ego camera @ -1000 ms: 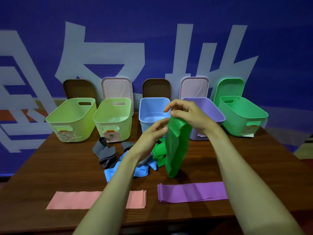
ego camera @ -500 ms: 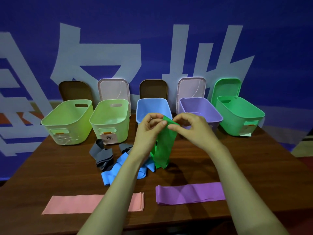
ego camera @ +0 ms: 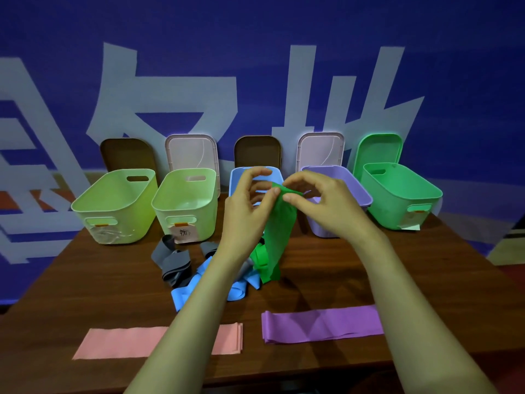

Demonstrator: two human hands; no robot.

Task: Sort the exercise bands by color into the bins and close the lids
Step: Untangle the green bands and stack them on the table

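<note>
Both forearms reach up from the bottom of the frame and meet at its centre, raised above the table [ego camera: 426, 280]. The left hand [ego camera: 247, 211] has its thumb and forefinger pinched on the top edge of the green band [ego camera: 279, 237], with its other fingers arched loosely above. The right hand [ego camera: 326, 206] faces it knuckles up and pinches the same edge just beside the left fingertips, its remaining fingers curled. The green band hangs from this double pinch as a smooth, slightly twisted strip, in front of the blue bin [ego camera: 237, 180] and the purple bin [ego camera: 321, 228], and its lower end reaches down to the heap of bands in the middle of the table. That heap holds another bunched green band [ego camera: 260, 257], crumpled blue bands [ego camera: 187, 291] and grey bands [ego camera: 173, 260] to the left. Nearer the bottom edge, a pink band [ego camera: 122, 342] lies flat at lower left, partly hidden by the left forearm, and a purple band [ego camera: 321, 324] lies flat at lower centre-right. Across the far side of the table stand five open bins in a row: two yellow-green bins [ego camera: 113, 206], then the blue, the purple and, at the right, the green bin [ego camera: 397, 200]. A lid [ego camera: 379, 149] stands propped behind each one against the blue wall.
</note>
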